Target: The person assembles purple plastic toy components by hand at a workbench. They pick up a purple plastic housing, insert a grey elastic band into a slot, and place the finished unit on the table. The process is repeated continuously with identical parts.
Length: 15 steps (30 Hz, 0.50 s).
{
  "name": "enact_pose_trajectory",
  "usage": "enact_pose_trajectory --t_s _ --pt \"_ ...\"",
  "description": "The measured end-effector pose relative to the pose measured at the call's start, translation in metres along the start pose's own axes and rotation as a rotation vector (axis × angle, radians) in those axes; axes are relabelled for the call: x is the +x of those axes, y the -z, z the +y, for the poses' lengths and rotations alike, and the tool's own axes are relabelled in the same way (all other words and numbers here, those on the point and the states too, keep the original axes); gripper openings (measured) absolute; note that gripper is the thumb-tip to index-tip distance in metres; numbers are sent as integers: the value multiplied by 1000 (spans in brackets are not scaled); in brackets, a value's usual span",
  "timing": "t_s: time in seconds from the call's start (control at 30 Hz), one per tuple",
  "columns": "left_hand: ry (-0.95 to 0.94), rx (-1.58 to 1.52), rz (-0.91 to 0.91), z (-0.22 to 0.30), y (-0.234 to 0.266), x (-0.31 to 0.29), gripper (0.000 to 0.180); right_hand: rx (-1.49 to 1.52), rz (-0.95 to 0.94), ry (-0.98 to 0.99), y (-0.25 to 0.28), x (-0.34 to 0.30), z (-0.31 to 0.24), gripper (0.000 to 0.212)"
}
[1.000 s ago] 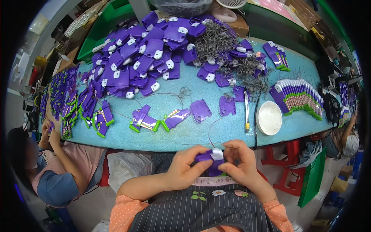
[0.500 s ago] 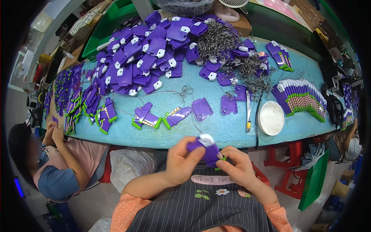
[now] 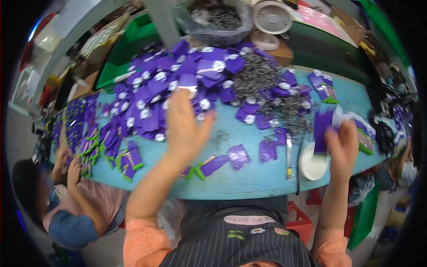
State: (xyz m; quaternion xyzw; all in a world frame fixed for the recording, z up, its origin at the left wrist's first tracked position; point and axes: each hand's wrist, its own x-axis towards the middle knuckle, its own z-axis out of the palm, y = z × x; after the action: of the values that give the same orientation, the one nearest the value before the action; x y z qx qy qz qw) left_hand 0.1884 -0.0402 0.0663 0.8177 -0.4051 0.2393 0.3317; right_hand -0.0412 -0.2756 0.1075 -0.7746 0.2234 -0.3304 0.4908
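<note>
My left hand (image 3: pixel 184 129) reaches over the heap of flat purple plastic pieces with white corners (image 3: pixel 153 86). Its thumb stands apart from the fingers, and the fingertips meet one purple piece (image 3: pixel 188 81) at the heap's near side. Off to the right, my right hand (image 3: pixel 343 142) grips a purple case with a white end (image 3: pixel 321 129), smeared by motion. That hand is above a white round dish (image 3: pixel 313 162) and beside a row of purple cases with green edges (image 3: pixel 365 133). Two loose purple plates (image 3: pixel 239 156) (image 3: pixel 267 150) lie mid-table.
A tangle of grey metal rings (image 3: pixel 255 75) borders the heap. A cutter knife (image 3: pixel 289 155) lies left of the dish. Purple-and-green parts (image 3: pixel 129 160) spread at the left, near a seated co-worker (image 3: pixel 75 200). A small fan (image 3: pixel 272 18) and a bagged bowl (image 3: pixel 213 22) stand behind.
Both hands were together at the table's front edge on one purple case. They have parted: the left went forward to the heap, the right carried the case rightward. The view has shifted.
</note>
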Motion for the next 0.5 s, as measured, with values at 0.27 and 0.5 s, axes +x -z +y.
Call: enact_pose_trajectory --t_s 0.27,0.5 --pt "57 214 -116 -57 -27 25 49 -479 29 47 33 183 134 22" --pt "134 -317 -258 17 34 -17 55 -1252 36 72 4 196 139 26"
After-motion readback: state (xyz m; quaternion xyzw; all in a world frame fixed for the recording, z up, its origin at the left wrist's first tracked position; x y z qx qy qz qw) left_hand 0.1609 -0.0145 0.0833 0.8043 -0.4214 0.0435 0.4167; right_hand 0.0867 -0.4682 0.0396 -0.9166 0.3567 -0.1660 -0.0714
